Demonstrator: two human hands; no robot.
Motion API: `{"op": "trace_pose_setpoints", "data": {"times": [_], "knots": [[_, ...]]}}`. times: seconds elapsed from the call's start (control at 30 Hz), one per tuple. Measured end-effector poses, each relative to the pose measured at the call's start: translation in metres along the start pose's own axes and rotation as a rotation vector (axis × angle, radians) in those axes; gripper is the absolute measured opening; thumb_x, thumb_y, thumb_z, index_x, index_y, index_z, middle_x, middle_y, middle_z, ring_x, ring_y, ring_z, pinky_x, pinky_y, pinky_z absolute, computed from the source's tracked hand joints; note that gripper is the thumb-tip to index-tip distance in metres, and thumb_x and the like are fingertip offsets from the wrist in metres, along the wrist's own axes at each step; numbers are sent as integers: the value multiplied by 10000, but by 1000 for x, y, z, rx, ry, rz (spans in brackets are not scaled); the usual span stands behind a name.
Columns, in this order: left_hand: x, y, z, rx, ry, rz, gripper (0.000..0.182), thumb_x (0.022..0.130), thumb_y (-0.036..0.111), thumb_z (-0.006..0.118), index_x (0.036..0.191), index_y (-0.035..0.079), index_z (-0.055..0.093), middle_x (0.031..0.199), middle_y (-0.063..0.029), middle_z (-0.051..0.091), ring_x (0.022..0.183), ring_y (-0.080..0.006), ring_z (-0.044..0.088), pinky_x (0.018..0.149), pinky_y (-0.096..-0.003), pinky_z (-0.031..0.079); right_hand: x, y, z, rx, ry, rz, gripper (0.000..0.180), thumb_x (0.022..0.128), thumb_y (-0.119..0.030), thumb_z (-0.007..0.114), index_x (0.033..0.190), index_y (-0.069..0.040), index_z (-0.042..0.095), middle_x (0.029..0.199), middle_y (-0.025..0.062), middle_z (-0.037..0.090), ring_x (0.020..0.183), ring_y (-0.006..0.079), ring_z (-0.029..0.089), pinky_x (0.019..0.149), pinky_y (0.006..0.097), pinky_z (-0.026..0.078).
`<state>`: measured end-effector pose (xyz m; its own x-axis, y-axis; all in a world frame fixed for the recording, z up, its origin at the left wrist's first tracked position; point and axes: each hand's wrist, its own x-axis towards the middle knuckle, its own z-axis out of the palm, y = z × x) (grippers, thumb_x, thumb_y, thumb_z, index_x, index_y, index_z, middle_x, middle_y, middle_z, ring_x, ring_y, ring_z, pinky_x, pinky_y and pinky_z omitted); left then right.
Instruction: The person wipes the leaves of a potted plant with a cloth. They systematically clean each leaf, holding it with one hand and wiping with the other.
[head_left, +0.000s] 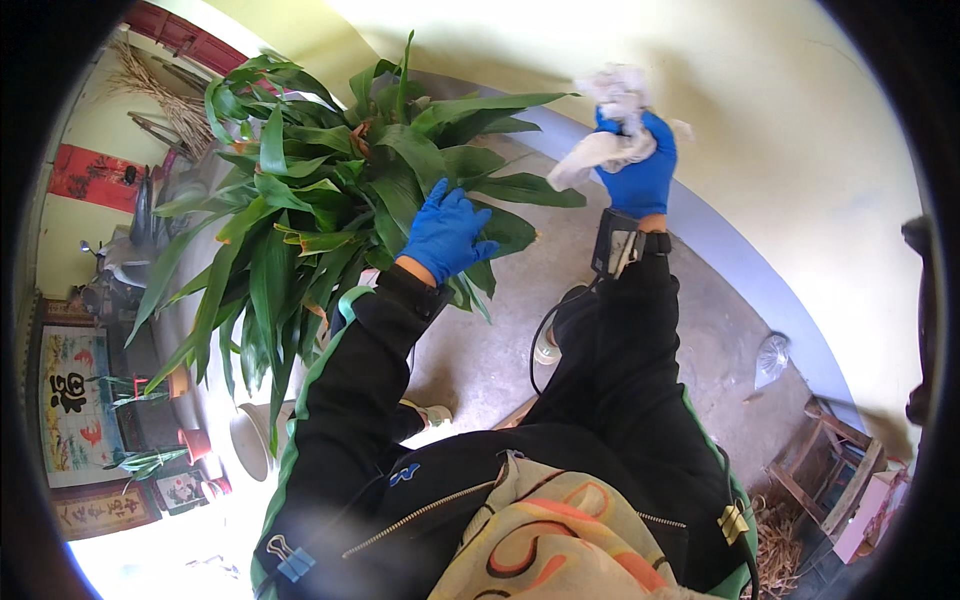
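Note:
A large potted plant with long, broad green leaves (409, 161) fills the left and upper middle of the view; some leaf tips are brown. My left hand (448, 232), in a blue glove, rests on the leaves at the plant's right side, its fingers apart. Whether a leaf lies pinched under it cannot be told. To the right of the plant, my right hand (641, 169), also gloved in blue, grips a crumpled whitish cloth (616, 90), raised in front of the pale wall. The cloth hangs out on both sides of the fist. The plant's pot is mostly hidden by leaves.
A white bucket (251, 442) stands at lower left, near small potted plants (195, 446). A clear plastic bag (771, 360) lies by the wall at right. At lower right are a wooden stool (851, 469) and dry husks (776, 551). A black cable (534, 352) hangs from my right wrist.

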<state>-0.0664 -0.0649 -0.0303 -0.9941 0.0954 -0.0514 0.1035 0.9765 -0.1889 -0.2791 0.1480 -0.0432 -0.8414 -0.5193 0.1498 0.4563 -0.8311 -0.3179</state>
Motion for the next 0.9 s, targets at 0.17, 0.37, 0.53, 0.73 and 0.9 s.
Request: {"op": "trace_pose_setpoints", "data": {"times": [0.17,0.37,0.53,0.73,0.9], "knots": [[-5,-3,-4,-200,236,25,391,868,409,626,1168,160,650,1113,-76,630,1184,-287,531,1127,-501,288,4,47,13,-50,179,133,256,873,-195,553,1079,-46,581,1076,167,619,987,309,634,859,424,548],[-14,-14,2,-512,208,-47,297,886,339,619,1124,171,675,1075,-105,645,1075,-317,582,1084,-490,349,2,107,33,83,-60,245,315,871,-190,573,1141,-29,560,1080,168,623,1011,305,628,878,427,540],[-24,-22,-22,-555,95,63,246,877,331,626,1039,172,720,1038,-118,671,973,-349,622,937,-439,466,10,162,24,-408,-125,436,222,847,-148,615,1041,-42,604,920,79,633,815,184,620,756,295,518],[-28,-34,-148,-456,30,-60,245,859,303,713,928,67,724,729,-157,647,637,-301,648,618,-350,494,-10,209,37,-376,-168,529,281,802,-77,619,1062,-81,514,807,52,546,619,154,526,545,273,445],[81,-43,-162,-246,21,-27,321,888,339,644,1089,94,697,1027,-154,682,939,-320,666,822,-381,523,-31,207,74,-319,-163,567,260,831,22,561,1052,-108,521,602,-12,482,473,99,476,444,264,402]]}}
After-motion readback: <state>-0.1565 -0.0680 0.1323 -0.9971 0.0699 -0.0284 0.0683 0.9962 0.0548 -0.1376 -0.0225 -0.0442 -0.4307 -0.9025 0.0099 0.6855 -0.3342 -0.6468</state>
